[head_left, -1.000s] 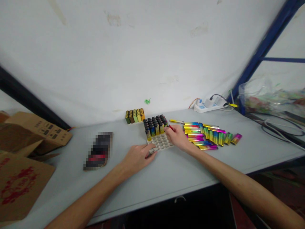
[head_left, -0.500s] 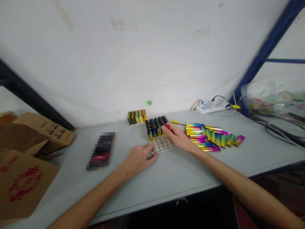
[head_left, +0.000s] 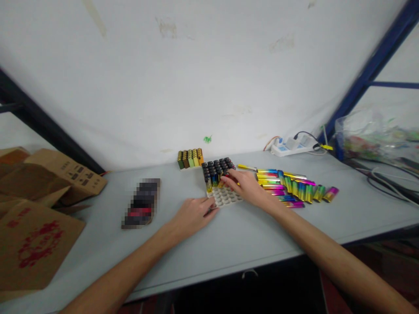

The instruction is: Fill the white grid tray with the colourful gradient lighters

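A white tray with round holes [head_left: 225,197] lies on the table, its near rows of holes bare. Black-topped lighters [head_left: 216,168] stand upright in its far rows. My left hand [head_left: 194,214] grips the tray's near left corner between thumb and fingers. Over the tray's right side, my right hand [head_left: 244,185] is closed in a pinch on a lighter at the front of the standing rows; the fingers hide most of it, with a bit of red showing. Shiny multicoloured lighters [head_left: 296,189] lie loose to the right of that hand.
Another block of lighters [head_left: 190,158] stands against the wall. A blurred-out dark object [head_left: 142,203] lies at left, beside cardboard boxes [head_left: 49,244]. A power strip [head_left: 291,147] with cables sits at the back right, near a clear plastic bag [head_left: 363,131].
My right hand has lowered the lighter and moved slightly left, toward the front of the standing rows. My left hand stays at the tray corner. The whole view has shifted a little.
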Available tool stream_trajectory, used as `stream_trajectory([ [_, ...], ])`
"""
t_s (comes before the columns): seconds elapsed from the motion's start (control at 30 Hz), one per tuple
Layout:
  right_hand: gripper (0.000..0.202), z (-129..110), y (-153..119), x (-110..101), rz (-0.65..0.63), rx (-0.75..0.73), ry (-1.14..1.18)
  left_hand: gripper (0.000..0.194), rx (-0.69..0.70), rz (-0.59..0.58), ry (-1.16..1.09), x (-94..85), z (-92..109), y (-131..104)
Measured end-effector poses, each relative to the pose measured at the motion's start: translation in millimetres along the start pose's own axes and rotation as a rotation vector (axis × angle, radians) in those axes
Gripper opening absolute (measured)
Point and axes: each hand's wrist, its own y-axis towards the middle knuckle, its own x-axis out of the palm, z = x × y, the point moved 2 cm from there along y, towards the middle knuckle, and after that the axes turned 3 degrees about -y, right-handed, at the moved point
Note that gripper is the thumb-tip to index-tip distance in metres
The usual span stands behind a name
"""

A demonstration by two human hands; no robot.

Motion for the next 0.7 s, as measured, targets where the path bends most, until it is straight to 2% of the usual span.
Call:
stream_trajectory([
  [0.27, 0.023, -3.0, 13.5, 16.4, -0.128, -0.02, -0.073, 0.018, -0.016, -0.011, 0.011, 2.6, -1.9, -0.3],
  [0.37, 0.021, -8.1, 18.8, 20.2, -0.182, -0.035, -0.165, 0.02, -0.025, -0.025, 0.021, 2.9, -1.9, 0.4],
  [0.5, 0.02, -15.7, 24.0, 19.2, -0.214, -0.101, -0.293, 0.02, -0.044, -0.046, 0.018, 2.5, -1.8, 1.2],
  [0.7, 0.023, -17.8, 25.2, 12.6, -0.313, -0.1, -0.322, 0.02, -0.074, -0.068, -0.013, 2.0, -2.2, 2.0],
])
